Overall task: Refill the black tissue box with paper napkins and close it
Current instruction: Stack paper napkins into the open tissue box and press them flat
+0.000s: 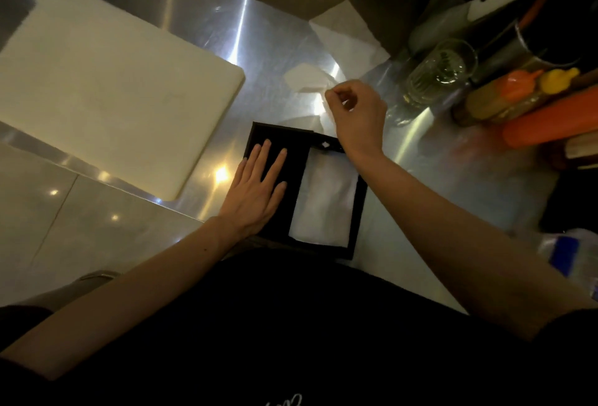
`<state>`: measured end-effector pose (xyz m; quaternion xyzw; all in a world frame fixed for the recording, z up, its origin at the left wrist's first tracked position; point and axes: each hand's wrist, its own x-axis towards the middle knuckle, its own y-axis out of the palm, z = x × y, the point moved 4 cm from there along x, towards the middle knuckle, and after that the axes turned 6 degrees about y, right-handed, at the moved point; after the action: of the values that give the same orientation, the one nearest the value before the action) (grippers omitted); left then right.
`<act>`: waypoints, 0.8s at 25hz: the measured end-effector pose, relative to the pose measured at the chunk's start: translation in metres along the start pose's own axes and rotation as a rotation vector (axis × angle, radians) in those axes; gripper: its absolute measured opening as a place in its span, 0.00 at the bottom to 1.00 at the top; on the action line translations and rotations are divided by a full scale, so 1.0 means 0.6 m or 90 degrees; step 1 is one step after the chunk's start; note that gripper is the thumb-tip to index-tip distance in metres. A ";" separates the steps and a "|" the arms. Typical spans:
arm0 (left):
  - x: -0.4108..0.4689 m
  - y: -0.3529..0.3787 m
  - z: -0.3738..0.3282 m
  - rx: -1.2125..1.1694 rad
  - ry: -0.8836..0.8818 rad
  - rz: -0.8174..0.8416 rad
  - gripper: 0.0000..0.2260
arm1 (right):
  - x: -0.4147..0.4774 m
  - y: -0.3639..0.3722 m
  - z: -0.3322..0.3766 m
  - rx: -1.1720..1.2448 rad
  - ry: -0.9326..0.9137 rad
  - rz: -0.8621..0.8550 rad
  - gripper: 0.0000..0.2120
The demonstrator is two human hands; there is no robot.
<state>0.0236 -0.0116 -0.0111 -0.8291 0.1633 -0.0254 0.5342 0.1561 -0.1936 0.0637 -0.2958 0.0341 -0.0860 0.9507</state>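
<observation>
The black tissue box (359, 211) lies on the steel counter right in front of me. Its right half is uncovered and shows a stack of white paper napkins (323, 205) inside. My left hand (255, 192) presses flat, fingers straight, on the black cover over the box's left half. Just beyond the box's far edge hovers my right hand (356, 114), fingers curled, thumb and forefinger pinching what looks like a thin white napkin (327, 108) that hangs down its left side. A loose folded napkin (304, 80) lies on the counter behind it.
A large white cutting board (106, 82) fills the left of the counter. A bigger white paper sheet (349, 36) lies at the back. A glass mug (437, 72), sauce bottles (517, 95) and an orange bottle (550, 124) crowd the right. A plastic packet (569, 253) sits at near right.
</observation>
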 end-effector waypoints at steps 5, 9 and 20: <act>0.000 0.004 0.005 -0.020 -0.001 0.013 0.27 | -0.126 -0.066 -0.003 0.099 0.102 -0.068 0.02; 0.002 0.009 0.006 -0.035 0.013 0.008 0.27 | -0.208 -0.069 -0.034 0.094 0.200 -0.104 0.05; 0.004 0.004 0.007 -0.024 0.047 0.022 0.26 | -0.270 0.002 -0.098 -0.243 0.182 0.056 0.17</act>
<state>0.0261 -0.0096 -0.0154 -0.8346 0.1977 -0.0432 0.5123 -0.0098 -0.1957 0.0167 -0.4533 0.1971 -0.0775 0.8658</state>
